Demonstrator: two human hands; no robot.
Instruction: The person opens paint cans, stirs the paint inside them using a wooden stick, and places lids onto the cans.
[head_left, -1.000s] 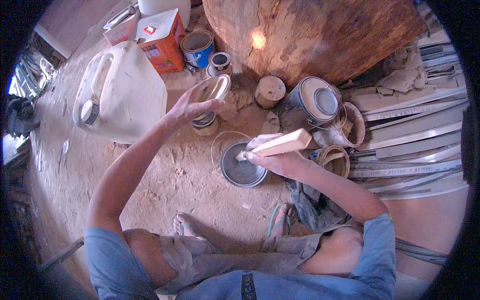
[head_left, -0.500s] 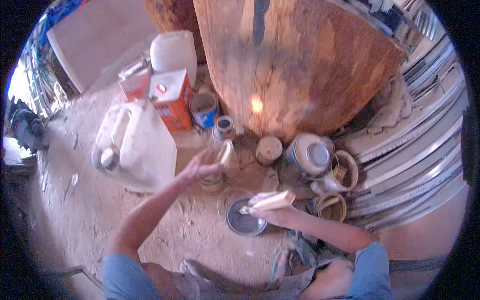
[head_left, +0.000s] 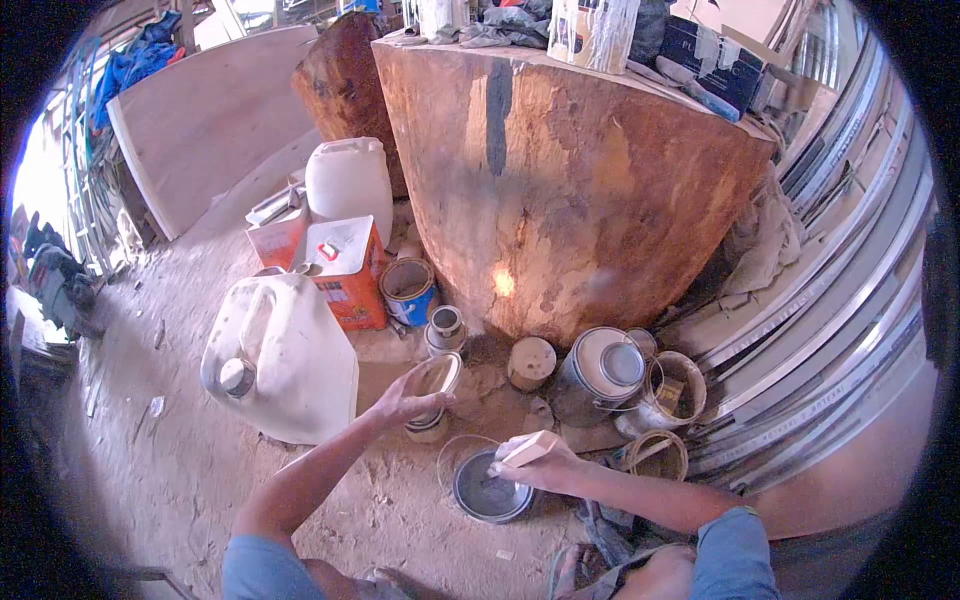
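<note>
My left hand point(head_left: 408, 398) grips a round, pale-rimmed lid point(head_left: 441, 374), tipped on its edge. Just below it stands a small tin point(head_left: 428, 428), partly covered by the hand. My right hand point(head_left: 552, 470) is closed around a pale, flat, wooden-looking tool point(head_left: 530, 449), over the rim of a dark bucket point(head_left: 492, 516). The tool's lower end is hidden by the fingers, so its kind is unclear. Grey material coats the bucket's inside, and its thin wire handle lies out to the left.
A big white jerrycan point(head_left: 300, 370) stands left, with an orange tin point(head_left: 350, 285) and blue can point(head_left: 410, 292) behind. Ahead rises a large brown, rough-surfaced block point(head_left: 570, 190). Several paint cans, including a lidded one point(head_left: 603, 367), stand right, beside long metal strips point(head_left: 800, 340).
The view has tilted up, so everything sits lower in the picture. My right hand has turned the pale tool more upright over the bucket. My left hand still grips the lid.
</note>
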